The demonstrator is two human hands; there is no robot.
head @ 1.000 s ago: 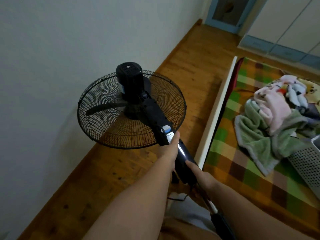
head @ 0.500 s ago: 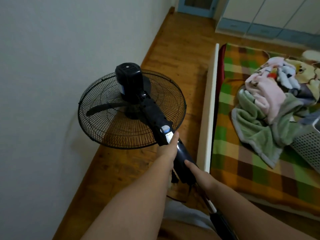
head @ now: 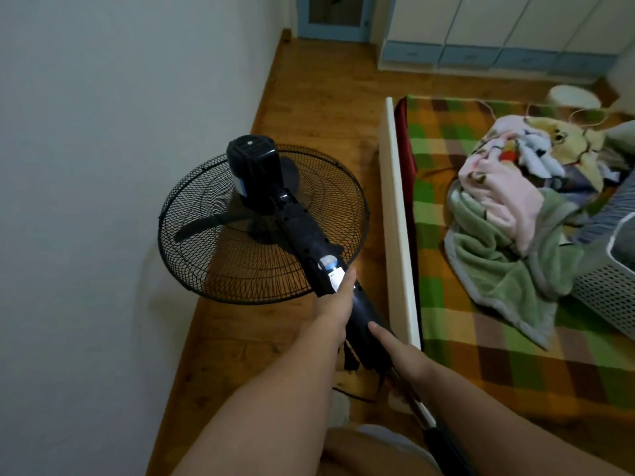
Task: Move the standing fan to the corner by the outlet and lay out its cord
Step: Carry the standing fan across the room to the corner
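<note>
Floorboards of brown wood point(head: 326, 97), black wire-caged standing fan point(head: 275, 218) tilted above, head toward 11 o'clock, left hand point(head: 335, 304) curled round its column, right hand point(head: 402, 352) gripping lower, plaid bed point(head: 446, 338) at 3 o'clock.

Dim, flat indoor light fills the room, turning the white wall point(head: 86, 166) a cool grey and leaving the standing fan point(head: 254, 173) nearly a silhouette, with only a faint, soft-edged shadow on the wall beside its grille. A small bright glare sits on the fan's glossy neck by its label. The wide lens bows the bed's white board point(head: 395, 201) and the foot of the wall, while the far cabinets point(head: 481, 25) and the forearms at the bottom edge look soft.
</note>
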